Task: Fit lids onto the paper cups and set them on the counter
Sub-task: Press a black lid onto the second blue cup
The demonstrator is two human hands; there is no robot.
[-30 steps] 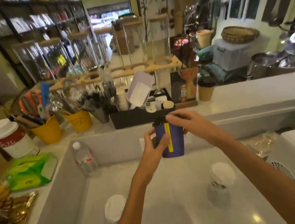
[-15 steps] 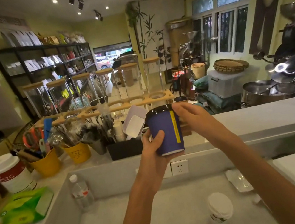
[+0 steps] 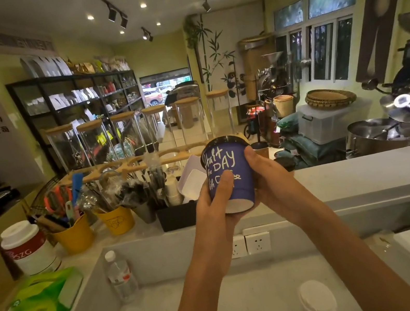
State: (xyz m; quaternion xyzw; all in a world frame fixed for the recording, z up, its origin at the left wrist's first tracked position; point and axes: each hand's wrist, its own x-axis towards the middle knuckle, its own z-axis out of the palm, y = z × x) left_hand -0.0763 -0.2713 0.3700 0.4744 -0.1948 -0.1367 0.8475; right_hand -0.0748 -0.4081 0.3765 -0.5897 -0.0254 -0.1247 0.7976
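Both hands, left (image 3: 213, 200) and right (image 3: 267, 180), are clasping the blue cup (image 3: 228, 171) above the counter's (image 3: 366, 176) inner edge, tilting it away, probably so its dark lid (image 3: 220, 140) is seating evenly.

Bright ceiling spotlights (image 3: 143, 5), window daylight (image 3: 328, 51), wide-angle edge warp, soft blur
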